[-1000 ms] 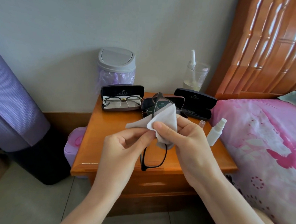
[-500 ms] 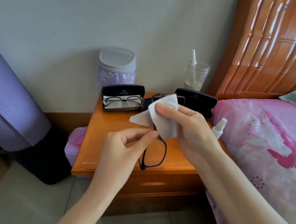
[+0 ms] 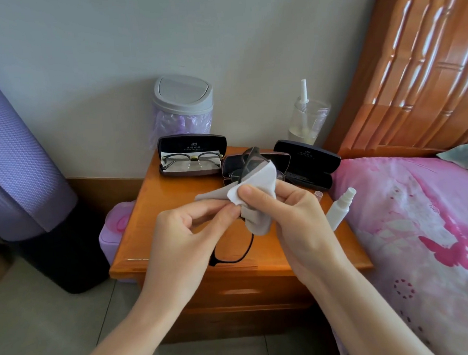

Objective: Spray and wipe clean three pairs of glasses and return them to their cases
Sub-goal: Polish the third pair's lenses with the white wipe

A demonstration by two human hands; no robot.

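At the back left corner of the counter (image 3: 154, 230) the left case (image 3: 192, 144) lies open with a pair of glasses (image 3: 191, 160) inside, seemingly finished. Above the front edge, the left hand (image 3: 187, 234) pinches the black-framed glasses (image 3: 231, 254) near the bridge. The right hand (image 3: 292, 217) grips a grey cloth (image 3: 257, 181) folded round the upper lens, so I judge the wiping midway. The middle case (image 3: 280, 158) and right case (image 3: 308, 160) stand open at the back; what they hold is unclear. The spray bottle (image 3: 337, 210) lies at the right edge.

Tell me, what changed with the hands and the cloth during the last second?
The right hand slid the cloth up the black glasses, away from the left hand, then back down beside it. Both hands kept their hold; the spray bottle stayed put.
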